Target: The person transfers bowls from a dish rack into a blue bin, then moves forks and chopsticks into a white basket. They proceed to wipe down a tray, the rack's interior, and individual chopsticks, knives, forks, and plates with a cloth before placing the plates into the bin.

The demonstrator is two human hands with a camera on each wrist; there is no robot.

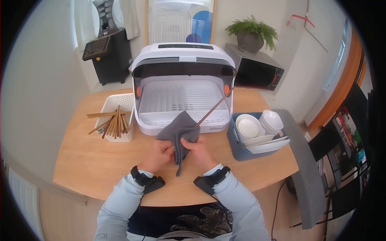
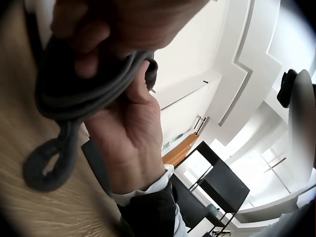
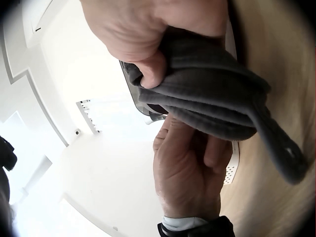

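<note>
A grey cloth [image 1: 179, 130] with a hanging loop is bunched between both hands, above the table in front of the white cabinet. From its right side a thin brown stick [image 1: 215, 107] slants up and right; its lower end is hidden in the cloth. The left hand [image 1: 158, 154] grips the cloth's left side with curled fingers. On the other side, the right hand [image 1: 198, 152] holds it with the thumb pressed on top. Folded layers of the cloth [image 3: 207, 89] show between the hands in the right wrist view, and its loop [image 2: 49, 163] hangs in the left wrist view.
The open white cabinet [image 1: 183, 92] stands behind the hands. At left, a white basket [image 1: 117, 100] holds several wooden chopsticks [image 1: 116, 123]. To the right is a blue-grey bin [image 1: 253, 154] with white bowls [image 1: 247, 127] and plates. A microwave [image 1: 257, 72] and potted plant [image 1: 250, 40] are behind.
</note>
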